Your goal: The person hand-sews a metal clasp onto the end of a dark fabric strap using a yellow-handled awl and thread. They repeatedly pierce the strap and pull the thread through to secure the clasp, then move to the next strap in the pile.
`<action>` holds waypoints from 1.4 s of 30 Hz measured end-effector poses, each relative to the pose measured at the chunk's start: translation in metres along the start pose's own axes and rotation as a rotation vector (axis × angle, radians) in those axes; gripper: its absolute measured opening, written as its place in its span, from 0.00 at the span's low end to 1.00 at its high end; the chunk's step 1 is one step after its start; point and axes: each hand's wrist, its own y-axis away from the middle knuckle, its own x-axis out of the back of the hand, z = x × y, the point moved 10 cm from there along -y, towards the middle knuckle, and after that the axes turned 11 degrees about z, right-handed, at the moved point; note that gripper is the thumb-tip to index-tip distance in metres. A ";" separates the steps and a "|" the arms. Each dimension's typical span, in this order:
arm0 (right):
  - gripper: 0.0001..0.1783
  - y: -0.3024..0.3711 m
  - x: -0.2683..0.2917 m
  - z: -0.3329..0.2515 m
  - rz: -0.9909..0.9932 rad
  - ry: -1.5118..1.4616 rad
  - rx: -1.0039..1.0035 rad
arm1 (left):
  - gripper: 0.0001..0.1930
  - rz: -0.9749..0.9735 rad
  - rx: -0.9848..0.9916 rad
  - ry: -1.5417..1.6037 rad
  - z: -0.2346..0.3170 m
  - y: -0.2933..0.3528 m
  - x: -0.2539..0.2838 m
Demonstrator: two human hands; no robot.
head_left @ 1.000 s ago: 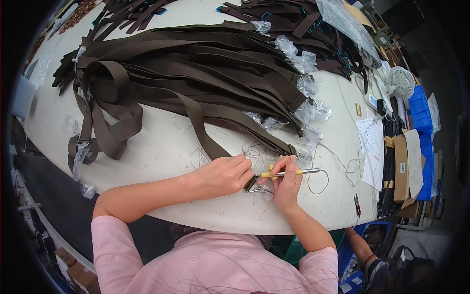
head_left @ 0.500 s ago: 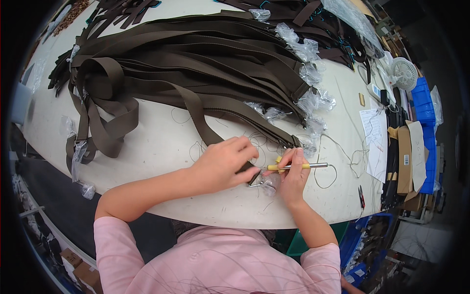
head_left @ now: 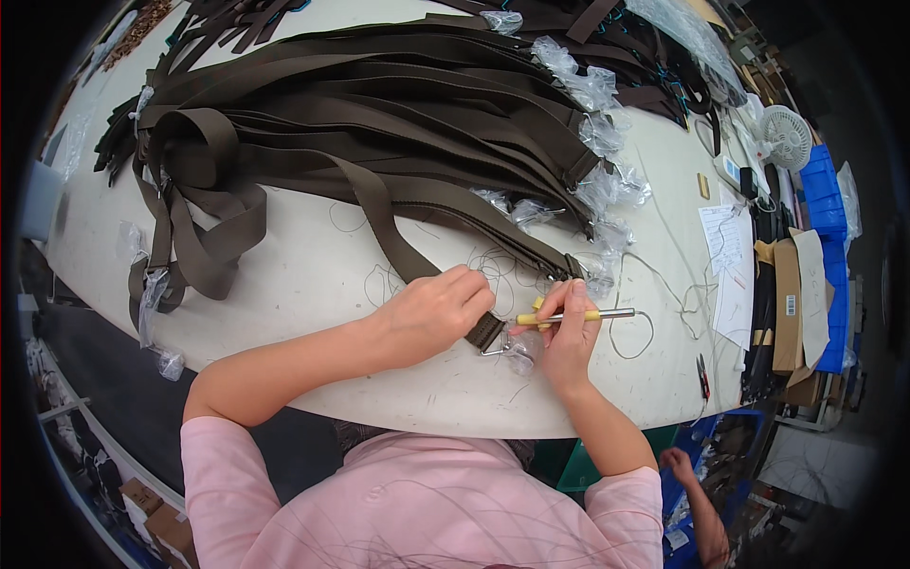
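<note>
My left hand (head_left: 438, 318) is closed, its curled fingers gripping a dark brown webbing strap (head_left: 368, 194) close to its stitched end. Just past the fingers, that end (head_left: 487, 332) carries a metal loop partly wrapped in clear plastic (head_left: 518, 353). Between the fingers of my right hand (head_left: 569, 341) lies a pen-shaped tool (head_left: 588, 316) with a yellow handle, a silver barrel and a thin cord. Its left end points at the strap end; whether they touch I cannot tell. A small yellow piece by my right fingertips is partly hidden.
A large heap of brown straps (head_left: 379, 104) with plastic-wrapped ends spreads across the white table (head_left: 398, 389). Loose threads lie nearby. At right are papers (head_left: 725, 251), small snips (head_left: 702, 377), a fan (head_left: 786, 137) and blue bins (head_left: 823, 194). Another person's arm (head_left: 703, 507) shows at lower right.
My left fingers, spread and blurred before, have drawn in on the strap and moved slightly left, baring its stitched end. My right hand stays nearly still. More of another person's arm now shows at lower right.
</note>
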 end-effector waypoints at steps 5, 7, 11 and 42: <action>0.30 0.001 -0.002 -0.004 -0.018 -0.052 -0.017 | 0.07 0.008 0.277 0.239 -0.025 -0.003 0.000; 0.29 0.002 -0.004 -0.005 -0.027 0.011 -0.023 | 0.07 0.005 0.336 0.275 -0.028 -0.002 -0.001; 0.29 0.001 -0.004 -0.002 -0.042 0.039 -0.021 | 0.07 0.026 0.315 0.258 -0.025 -0.001 0.002; 0.27 0.001 -0.007 0.007 -0.029 0.022 -0.031 | 0.08 0.098 0.221 0.195 -0.018 -0.002 0.007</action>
